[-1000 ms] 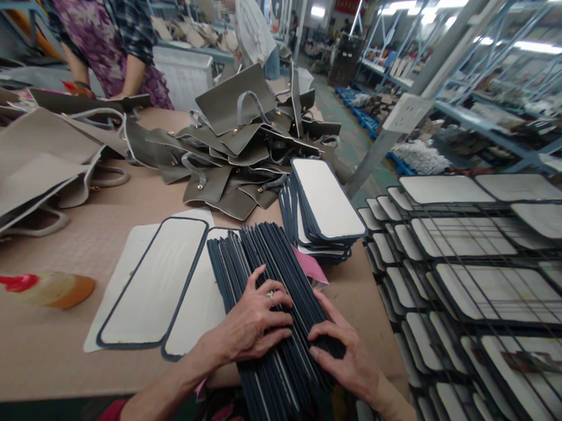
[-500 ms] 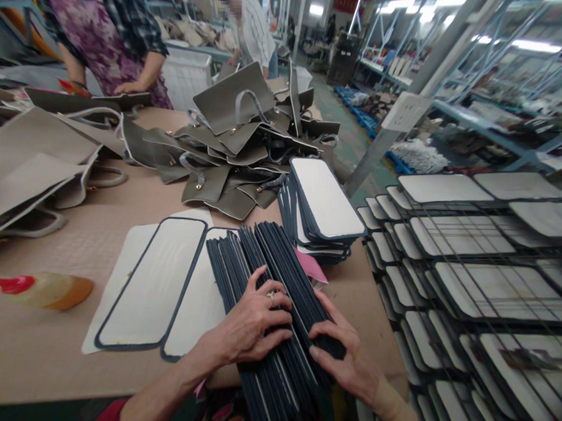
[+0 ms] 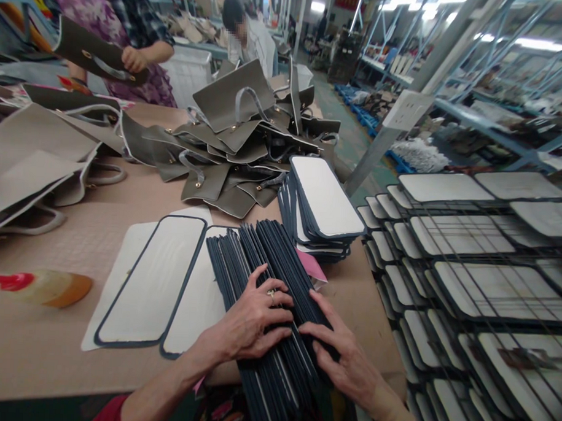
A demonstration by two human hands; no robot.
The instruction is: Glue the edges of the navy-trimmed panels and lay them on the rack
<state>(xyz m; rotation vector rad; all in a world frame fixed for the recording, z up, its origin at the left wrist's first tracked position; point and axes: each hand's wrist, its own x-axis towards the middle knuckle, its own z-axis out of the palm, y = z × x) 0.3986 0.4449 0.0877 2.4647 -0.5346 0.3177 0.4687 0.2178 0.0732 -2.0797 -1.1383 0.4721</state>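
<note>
A thick row of dark-edged panels (image 3: 279, 259) stands on edge across the front of the table and overhangs it. My left hand (image 3: 263, 314), with a ring on one finger, lies across the top edges, its fingers curved over them and pressing. On the right side of the row, my right hand (image 3: 341, 347) grips the panels, its fingertips bent in among the edges. To the left, two white panels with dark blue borders (image 3: 154, 280) lie flat on white sheets. Behind the row is a pile of similar panels (image 3: 327, 197), with a pink piece (image 3: 312, 267) beneath it.
A squeeze bottle with red nozzle (image 3: 52, 287) lies at left. Grey-brown bag pieces with handles (image 3: 237, 135) heap at the back. A rack of white panels (image 3: 464, 235) stands right, past a pole (image 3: 380, 146). A co-worker's hand (image 3: 135, 59) holds a bag piece.
My right hand's fingers have shifted left and inward over the panel edges. My left hand stays put. The co-worker at the back left has lifted a bag piece.
</note>
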